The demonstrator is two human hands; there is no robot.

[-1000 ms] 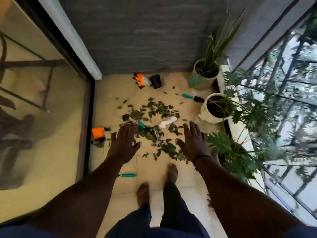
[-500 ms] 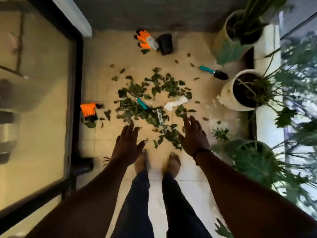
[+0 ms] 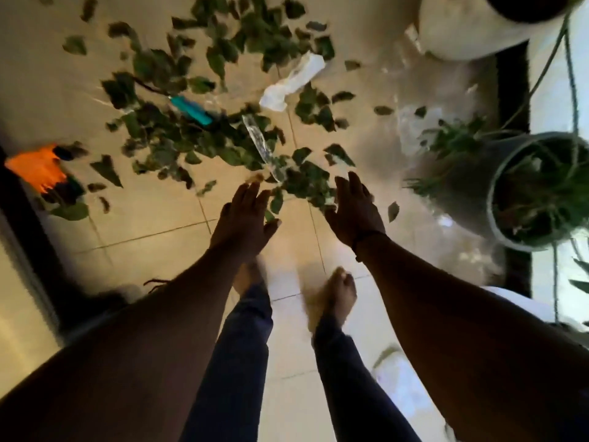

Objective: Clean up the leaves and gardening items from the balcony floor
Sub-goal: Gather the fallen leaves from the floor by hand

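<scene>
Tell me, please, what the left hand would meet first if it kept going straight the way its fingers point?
Probably the leaves just past the left hand, beside the clear plastic strip. Its fingers are straight and hold nothing. How high it is above the floor is unclear.

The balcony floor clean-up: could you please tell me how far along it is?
Nothing looks done yet: the scattered green leaves cover the beige floor tiles, along with the teal-handled tool, white crumpled wrapper and orange glove. In hand: nothing; the left hand and right hand reach open toward the nearest leaves. All the gathering is left.
</scene>
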